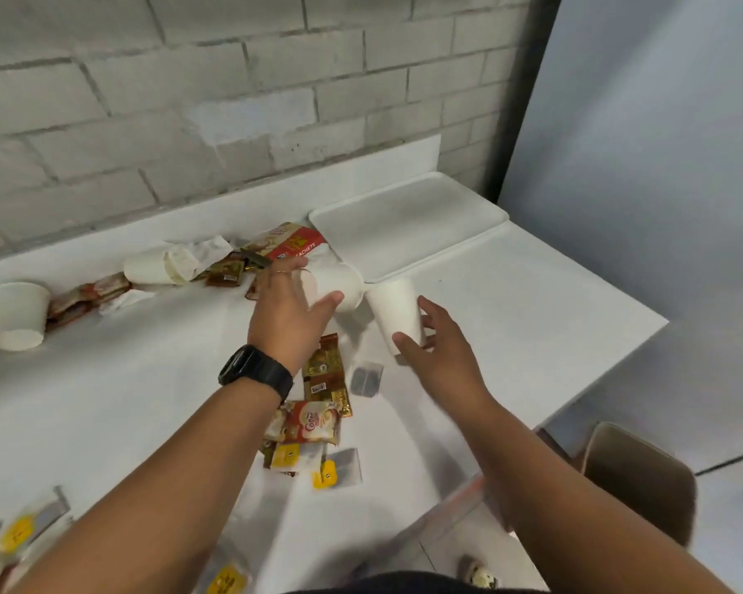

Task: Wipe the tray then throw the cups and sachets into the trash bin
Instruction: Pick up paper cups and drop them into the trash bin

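A white tray [408, 222] lies at the table's far right corner. My left hand [290, 312] grips a white paper cup [339, 285] lying on its side just in front of the tray. My right hand [436, 347] holds a second white cup [393, 317], also tipped over, fingers and thumb around its lower end. Coffee sachets [324, 379] and a creamer sachet [307, 426] lie under my forearms. A tea bag [366, 379] sits beside them. More cups [18, 315] and sachets [89, 295] lie at the left.
A torn sachet box [292, 244] and crumpled tissue [209, 248] lie by the brick wall. Yellow-tagged tea bags [16, 533] sit at the near left edge. A brown chair [640, 478] stands right of the white table [511, 302]. No trash bin is in view.
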